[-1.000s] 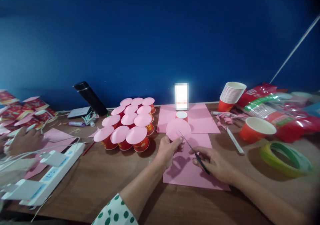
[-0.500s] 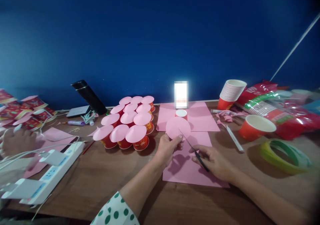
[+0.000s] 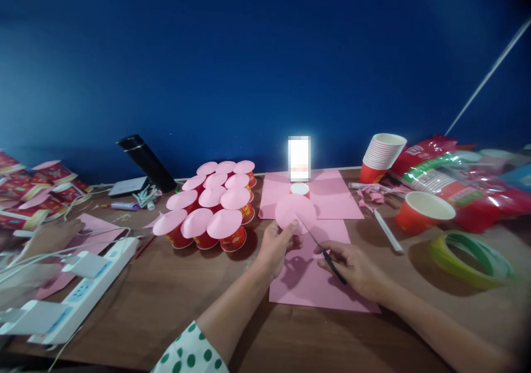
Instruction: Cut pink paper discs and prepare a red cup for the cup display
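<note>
My left hand (image 3: 277, 247) pinches a pink paper disc (image 3: 292, 210) at its lower edge, thumb on top. My right hand (image 3: 354, 268) grips dark scissors (image 3: 332, 263), seen nearly edge-on. Their thin tip lies at about the disc's middle; whether the blades are apart I cannot tell. Beneath both hands lies a pink sheet (image 3: 323, 290), and a second pink sheet (image 3: 336, 193) is behind it. A paper cup (image 3: 300, 189) with a white rim stands just past the disc. To the left, several red cups (image 3: 233, 239) carry shallow pink paper cones (image 3: 224, 222).
Stacked cups (image 3: 381, 154), a red cup (image 3: 423, 212), a white marker (image 3: 388, 232), tape rolls (image 3: 442, 257) and a red plastic bag (image 3: 477, 190) occupy the right. At left are a power strip (image 3: 89, 290), a black flask (image 3: 147, 162) and another person's hand (image 3: 56, 236).
My hands, the disc and the scissors have barely moved. At far left, the other person's hand has shifted right over a pink sheet. The view has moved slightly.
</note>
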`<state>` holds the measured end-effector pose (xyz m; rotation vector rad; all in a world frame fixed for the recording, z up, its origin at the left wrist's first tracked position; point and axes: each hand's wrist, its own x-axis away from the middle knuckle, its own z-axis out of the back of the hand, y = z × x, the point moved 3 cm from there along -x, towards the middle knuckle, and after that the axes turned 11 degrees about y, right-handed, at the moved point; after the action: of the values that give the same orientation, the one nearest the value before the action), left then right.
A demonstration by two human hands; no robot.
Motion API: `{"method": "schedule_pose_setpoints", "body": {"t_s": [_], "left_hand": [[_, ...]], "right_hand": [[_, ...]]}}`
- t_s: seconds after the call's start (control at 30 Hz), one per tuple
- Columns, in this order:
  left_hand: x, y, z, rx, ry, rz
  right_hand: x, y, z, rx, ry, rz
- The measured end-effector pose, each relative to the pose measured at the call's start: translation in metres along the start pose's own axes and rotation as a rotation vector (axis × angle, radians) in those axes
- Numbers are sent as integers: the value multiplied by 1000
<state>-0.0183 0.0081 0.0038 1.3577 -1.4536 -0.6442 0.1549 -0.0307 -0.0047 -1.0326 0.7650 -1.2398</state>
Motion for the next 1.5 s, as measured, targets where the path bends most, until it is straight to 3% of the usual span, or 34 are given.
{"method": "schedule_pose_setpoints", "body": {"t_s": [0.13, 0.53, 0.93, 1.27, 1.5], "left_hand": [[-3, 1, 2, 7, 82, -6], [-3, 0, 3, 30, 102, 88], [1, 4, 2, -14, 88, -79], [-3, -2, 3, 59, 92, 75], [-1, -1, 3, 56, 87, 42]], "right_hand": [[-1, 1, 0, -3, 9, -4], [0, -1, -2, -69, -28, -61], [-2, -1, -3, -130, -61, -123], [-2, 1, -4, -191, -62, -114], [-2, 2, -4, -159, -51, -111]]}}
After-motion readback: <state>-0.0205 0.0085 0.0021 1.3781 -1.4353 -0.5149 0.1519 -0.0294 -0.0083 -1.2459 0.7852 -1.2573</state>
